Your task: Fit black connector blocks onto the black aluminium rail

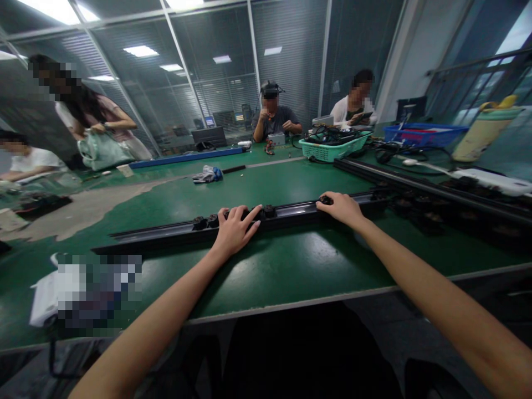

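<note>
A long black track (286,212) with a pale inner channel lies across the green table in front of me. Several small black modules (200,223) sit in a row in its left half. My left hand (235,228) rests over these modules with its fingers spread, hiding some of them. Another black module (269,210) shows just right of its fingertips. Further right, my right hand (343,209) pinches a small dark round module (326,200) between thumb and fingers, at the channel. Its underside is hidden, so I cannot tell whether it touches the track.
Loose black modules (428,208) and a second long track (399,180) lie at right. Behind are a green basket (332,148) of cables, a blue tray (424,134) and a tumbler (482,133). A grey cloth (208,174) lies mid-table. Several people are around the table.
</note>
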